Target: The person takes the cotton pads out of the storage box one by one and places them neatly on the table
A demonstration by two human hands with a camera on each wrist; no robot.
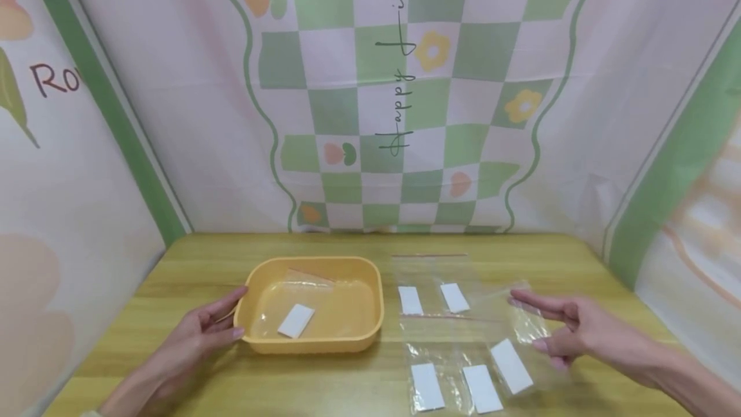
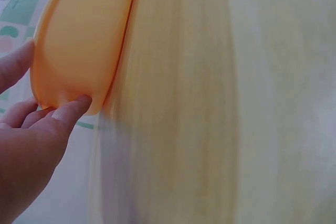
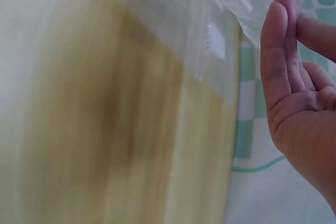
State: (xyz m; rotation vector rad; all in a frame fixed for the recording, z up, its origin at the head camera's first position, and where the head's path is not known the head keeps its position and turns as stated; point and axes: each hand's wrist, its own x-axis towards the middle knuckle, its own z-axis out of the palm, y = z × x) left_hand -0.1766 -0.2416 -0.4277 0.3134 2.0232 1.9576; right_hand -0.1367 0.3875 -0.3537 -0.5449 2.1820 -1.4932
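My left hand [image 1: 193,340] grips the left end of a yellow plastic basin [image 1: 379,324], thumb at the near corner and forefinger at the far one. That end of the basin [image 2: 84,40] also shows between the fingers in the left wrist view. Inside lies a clear zip bag with a white card [image 1: 296,321]. At the right, my right hand [image 1: 585,333] holds a clear plastic bag [image 1: 529,322] by its upper right part, with a white card [image 1: 512,367] in its lower part. In the right wrist view, fingers [image 3: 275,51] partly hide the bag's edge.
Several more clear bags with white cards [image 1: 411,300] lie on the wooden table [image 1: 324,381], right of the basin, in two rows that overlap. A green-and-white checked cloth [image 1: 382,108] hangs behind the table's back edge, with cloth walls at both sides.
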